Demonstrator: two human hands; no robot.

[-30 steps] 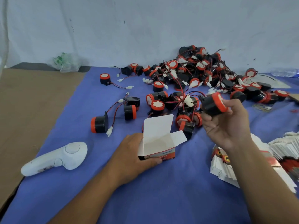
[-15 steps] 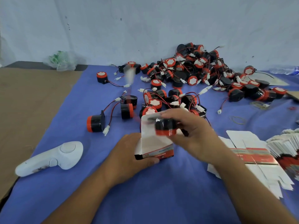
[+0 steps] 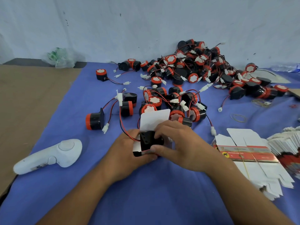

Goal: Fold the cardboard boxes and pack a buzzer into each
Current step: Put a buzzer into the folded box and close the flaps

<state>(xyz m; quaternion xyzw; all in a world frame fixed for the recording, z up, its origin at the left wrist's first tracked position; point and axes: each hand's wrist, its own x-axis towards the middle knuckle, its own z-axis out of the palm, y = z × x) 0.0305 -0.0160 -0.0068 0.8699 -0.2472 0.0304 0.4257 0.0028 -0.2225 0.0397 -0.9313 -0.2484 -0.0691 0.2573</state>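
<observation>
Black buzzer [image 3: 149, 141] sits half inside the open white carton [image 3: 154, 119] at frame centre, lid flap upright.

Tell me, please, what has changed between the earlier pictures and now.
The right hand brought the buzzer from beside the pile down to the box and now pushes it into the open top, its wire trailing left. The left hand kept gripping the box; the pile, white controller and flat cartons did not move.

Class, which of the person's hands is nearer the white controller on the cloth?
Left. The left hand grips the box, to the right of the controller; the right hand lies farther right, holding the buzzer in that box's mouth.
</observation>
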